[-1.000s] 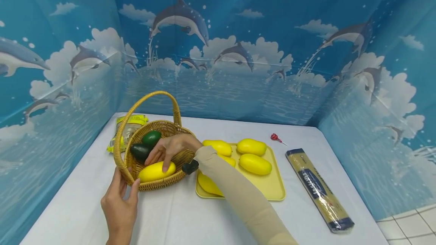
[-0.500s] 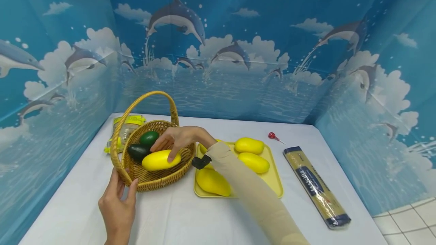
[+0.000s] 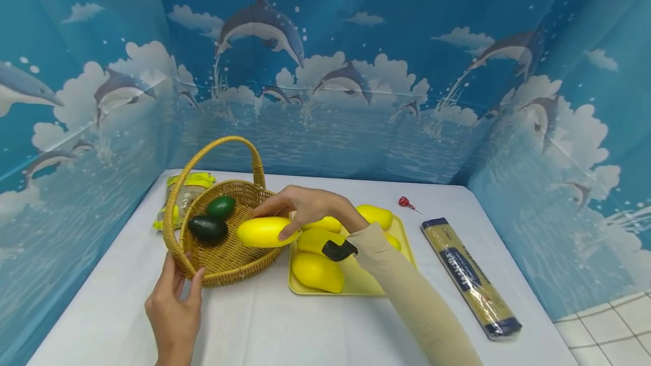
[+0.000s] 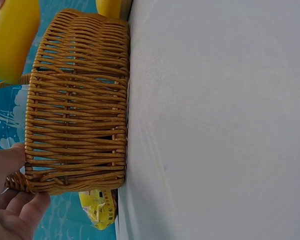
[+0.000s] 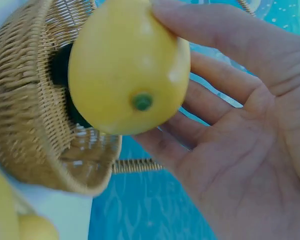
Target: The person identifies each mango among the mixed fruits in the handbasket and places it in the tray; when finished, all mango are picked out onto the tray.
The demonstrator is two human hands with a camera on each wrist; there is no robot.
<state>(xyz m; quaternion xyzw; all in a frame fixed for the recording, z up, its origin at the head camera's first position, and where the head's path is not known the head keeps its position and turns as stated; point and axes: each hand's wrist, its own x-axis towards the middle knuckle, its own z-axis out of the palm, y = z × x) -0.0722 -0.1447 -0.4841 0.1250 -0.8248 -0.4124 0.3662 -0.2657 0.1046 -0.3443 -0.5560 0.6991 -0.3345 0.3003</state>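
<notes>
My right hand [image 3: 315,205] holds a yellow mango [image 3: 261,232] over the right rim of the wicker basket [image 3: 231,274]. In the right wrist view, the thumb and fingers grip opposite sides of this mango [image 5: 125,75], its green stem end toward the camera. My left hand [image 3: 175,312] grips the basket's near left rim by the handle's base, thumb on one side and fingers on the other. Two dark green avocados [image 3: 208,230] lie in the basket's left part. Several more mangoes [image 3: 317,271] lie on a pale yellow tray [image 3: 363,278] right of the basket, partly hidden by the right arm.
A yellow-and-clear packaged bag [image 3: 200,179] lies behind the basket at left. Right of the tray are a red lollipop [image 3: 404,201] and a long gold-and-blue packet [image 3: 470,278]. A dolphin-print curtain [image 3: 325,129] encloses the white table's back and sides.
My right hand has lifted the mango from the basket's inside and carried it right, toward the tray. My left hand has kept its grip on the rim.
</notes>
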